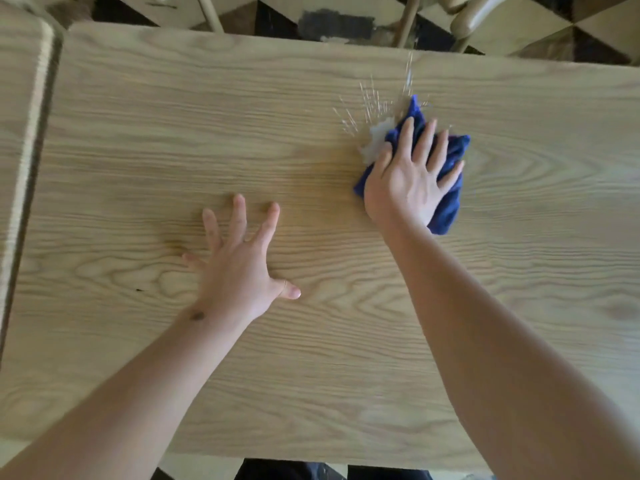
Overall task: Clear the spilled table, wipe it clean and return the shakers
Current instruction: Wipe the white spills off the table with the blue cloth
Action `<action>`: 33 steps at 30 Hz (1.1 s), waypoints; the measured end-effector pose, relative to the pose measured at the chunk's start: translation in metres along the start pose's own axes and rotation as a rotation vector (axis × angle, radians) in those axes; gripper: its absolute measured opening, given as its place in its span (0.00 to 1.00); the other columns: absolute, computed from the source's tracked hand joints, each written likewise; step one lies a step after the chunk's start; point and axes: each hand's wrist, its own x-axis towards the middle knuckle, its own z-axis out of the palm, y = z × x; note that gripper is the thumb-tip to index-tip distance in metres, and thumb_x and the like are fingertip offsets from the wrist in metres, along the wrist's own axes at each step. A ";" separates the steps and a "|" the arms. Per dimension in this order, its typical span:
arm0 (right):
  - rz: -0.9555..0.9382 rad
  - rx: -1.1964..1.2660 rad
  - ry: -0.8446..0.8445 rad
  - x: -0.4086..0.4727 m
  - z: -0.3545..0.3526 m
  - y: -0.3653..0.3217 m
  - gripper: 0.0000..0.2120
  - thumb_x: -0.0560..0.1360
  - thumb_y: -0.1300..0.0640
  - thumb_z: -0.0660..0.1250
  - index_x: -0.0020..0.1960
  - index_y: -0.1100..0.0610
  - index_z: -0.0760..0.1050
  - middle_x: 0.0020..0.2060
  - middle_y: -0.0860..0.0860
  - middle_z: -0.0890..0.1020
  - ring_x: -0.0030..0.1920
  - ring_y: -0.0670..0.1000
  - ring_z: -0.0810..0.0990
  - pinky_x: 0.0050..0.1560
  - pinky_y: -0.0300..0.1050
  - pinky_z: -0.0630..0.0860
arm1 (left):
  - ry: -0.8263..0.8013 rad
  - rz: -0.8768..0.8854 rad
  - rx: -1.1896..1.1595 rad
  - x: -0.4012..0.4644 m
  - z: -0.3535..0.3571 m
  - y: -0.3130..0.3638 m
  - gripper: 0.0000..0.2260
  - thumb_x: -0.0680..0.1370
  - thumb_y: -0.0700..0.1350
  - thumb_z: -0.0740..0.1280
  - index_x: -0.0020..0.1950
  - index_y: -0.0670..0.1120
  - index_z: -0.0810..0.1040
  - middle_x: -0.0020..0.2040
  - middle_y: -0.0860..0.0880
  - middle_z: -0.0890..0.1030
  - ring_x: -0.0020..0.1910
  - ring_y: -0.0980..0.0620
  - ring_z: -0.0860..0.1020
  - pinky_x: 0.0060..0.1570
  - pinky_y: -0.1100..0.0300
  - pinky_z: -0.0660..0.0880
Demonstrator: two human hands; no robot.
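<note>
My right hand (410, 174) presses flat, fingers spread, on a folded blue cloth (450, 161) at the far right-middle of the wooden table (311, 341). A small heap of white spilled grains (375, 140) lies against the cloth's left edge, with thin white streaks (367, 102) fanning toward the table's far edge. My left hand (239, 258) rests on the bare wood near the middle, fingers straight and splayed, holding nothing. No shakers are in view.
A second wooden surface (20, 98) adjoins the table on the left across a narrow dark gap. Beyond the far edge stand chair legs (408, 19) and a pale chair part (481, 15) on a checkered floor (519, 29).
</note>
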 end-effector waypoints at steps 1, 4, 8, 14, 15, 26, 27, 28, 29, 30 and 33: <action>-0.062 0.006 -0.017 0.003 0.004 -0.020 0.28 0.83 0.43 0.46 0.81 0.47 0.52 0.82 0.50 0.51 0.81 0.54 0.46 0.78 0.65 0.40 | 0.007 -0.003 -0.003 0.000 0.000 0.000 0.59 0.60 0.67 0.77 0.77 0.67 0.37 0.80 0.54 0.33 0.79 0.38 0.35 0.65 0.21 0.58; -0.253 -0.002 -0.085 0.003 0.015 -0.065 0.28 0.83 0.43 0.45 0.81 0.48 0.53 0.82 0.51 0.51 0.81 0.54 0.46 0.77 0.65 0.39 | 0.041 -0.025 -0.045 -0.002 0.001 0.002 0.64 0.60 0.67 0.78 0.74 0.65 0.27 0.81 0.53 0.34 0.79 0.39 0.36 0.66 0.22 0.58; -0.562 -0.074 -0.120 -0.020 0.021 -0.071 0.27 0.83 0.43 0.46 0.80 0.48 0.59 0.81 0.51 0.57 0.81 0.55 0.51 0.78 0.64 0.43 | 0.108 -0.017 -0.067 -0.021 0.012 0.003 0.58 0.66 0.69 0.72 0.75 0.64 0.27 0.81 0.48 0.37 0.80 0.38 0.40 0.67 0.26 0.61; -0.941 -0.179 -0.200 -0.081 0.017 -0.008 0.26 0.83 0.43 0.51 0.79 0.47 0.61 0.80 0.50 0.60 0.80 0.55 0.56 0.78 0.63 0.48 | 0.144 -0.092 -0.172 -0.039 0.016 -0.018 0.36 0.73 0.75 0.50 0.75 0.69 0.35 0.81 0.52 0.39 0.80 0.41 0.41 0.71 0.28 0.56; -0.953 -0.212 -0.216 -0.092 0.012 0.011 0.26 0.83 0.43 0.51 0.80 0.47 0.60 0.80 0.50 0.60 0.80 0.54 0.55 0.78 0.63 0.48 | 0.153 -0.098 -0.181 -0.032 0.008 -0.020 0.37 0.73 0.75 0.52 0.76 0.69 0.36 0.82 0.52 0.40 0.80 0.40 0.41 0.71 0.29 0.56; -0.368 -0.258 -0.157 -0.039 -0.054 0.160 0.28 0.80 0.43 0.48 0.79 0.46 0.60 0.80 0.50 0.59 0.81 0.53 0.54 0.78 0.60 0.49 | -0.155 -0.092 0.019 0.032 -0.049 -0.037 0.69 0.57 0.61 0.82 0.71 0.68 0.24 0.74 0.53 0.20 0.76 0.38 0.28 0.71 0.28 0.55; -0.317 -0.231 -0.125 -0.023 -0.052 0.152 0.28 0.80 0.43 0.48 0.79 0.46 0.60 0.80 0.50 0.58 0.81 0.52 0.53 0.79 0.59 0.48 | -0.143 -0.095 0.022 0.033 -0.048 -0.038 0.70 0.56 0.61 0.83 0.71 0.69 0.24 0.74 0.54 0.21 0.77 0.38 0.29 0.71 0.27 0.56; -0.250 -0.198 -0.095 -0.006 -0.051 0.142 0.28 0.80 0.43 0.47 0.79 0.45 0.59 0.81 0.50 0.57 0.81 0.52 0.51 0.79 0.59 0.47 | -0.131 -0.098 0.023 0.034 -0.047 -0.039 0.70 0.56 0.62 0.83 0.70 0.70 0.24 0.75 0.54 0.22 0.77 0.39 0.29 0.70 0.26 0.57; -0.177 -0.166 -0.068 0.013 -0.050 0.131 0.27 0.81 0.43 0.47 0.80 0.45 0.57 0.81 0.49 0.55 0.81 0.51 0.50 0.79 0.60 0.47 | -0.120 -0.099 0.022 0.034 -0.047 -0.040 0.70 0.55 0.62 0.83 0.70 0.70 0.24 0.75 0.54 0.22 0.77 0.39 0.30 0.69 0.26 0.58; -0.111 -0.142 -0.044 0.031 -0.049 0.119 0.27 0.81 0.43 0.46 0.80 0.44 0.56 0.81 0.48 0.54 0.81 0.51 0.48 0.79 0.60 0.46 | -0.113 -0.099 0.021 0.034 -0.047 -0.040 0.70 0.55 0.62 0.83 0.68 0.71 0.23 0.75 0.55 0.23 0.77 0.39 0.30 0.68 0.26 0.59; -0.005 -0.088 0.005 0.079 -0.041 0.077 0.27 0.82 0.42 0.45 0.81 0.44 0.52 0.82 0.48 0.51 0.81 0.51 0.47 0.79 0.62 0.43 | -0.106 -0.100 0.013 0.033 -0.047 -0.040 0.70 0.54 0.61 0.83 0.66 0.73 0.22 0.75 0.55 0.22 0.77 0.40 0.30 0.67 0.25 0.60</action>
